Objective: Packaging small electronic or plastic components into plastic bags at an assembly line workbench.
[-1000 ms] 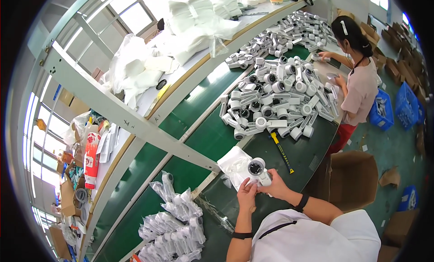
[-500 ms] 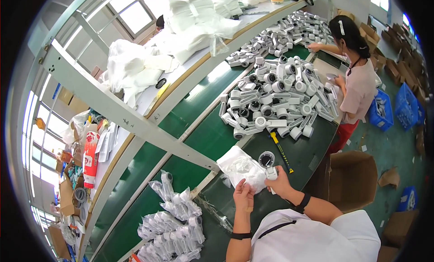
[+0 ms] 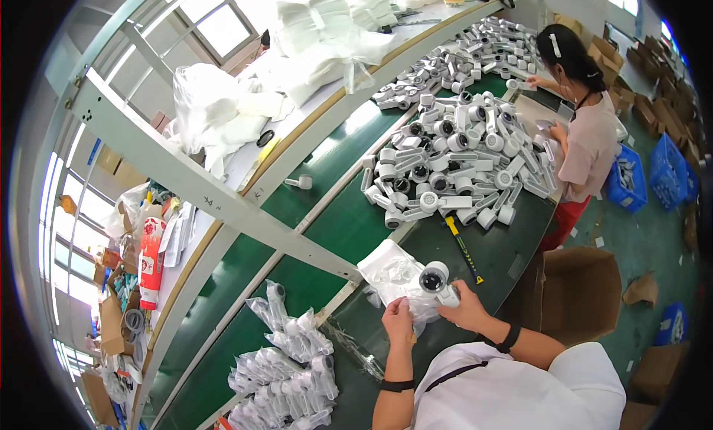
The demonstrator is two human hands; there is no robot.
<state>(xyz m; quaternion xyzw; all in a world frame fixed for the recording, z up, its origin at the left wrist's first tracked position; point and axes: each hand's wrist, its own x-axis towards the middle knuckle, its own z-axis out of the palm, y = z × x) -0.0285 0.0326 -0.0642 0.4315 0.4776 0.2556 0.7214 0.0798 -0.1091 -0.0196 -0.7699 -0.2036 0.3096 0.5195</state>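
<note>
My right hand [image 3: 466, 309] is wrapped round the handle of a white handheld device [image 3: 433, 277] with a round head and a dark centre. My left hand [image 3: 398, 320] is closed in a pinch on the edge of a thin clear plastic bag [image 3: 425, 311]. That bag lies at the near side of a stack of white plastic bags [image 3: 388, 268], with the device's head just above it. Beyond my hands rises a large heap of similar white devices [image 3: 453, 151]. Several bagged devices [image 3: 286, 382] lie in rows at my left.
A tool with a yellow-and-black handle [image 3: 465, 250] lies on the dark green table [image 3: 505, 240]. A metal shelf post [image 3: 215, 196] slants across the left. An open cardboard box [image 3: 579, 292] and blue crates [image 3: 626, 179] stand at right. A co-worker [image 3: 587, 125] works beyond the heap.
The device's head has turned and come slightly nearer. My left hand has drawn the bag's edge up from the stack. A loose device now shows on the green belt under the shelf.
</note>
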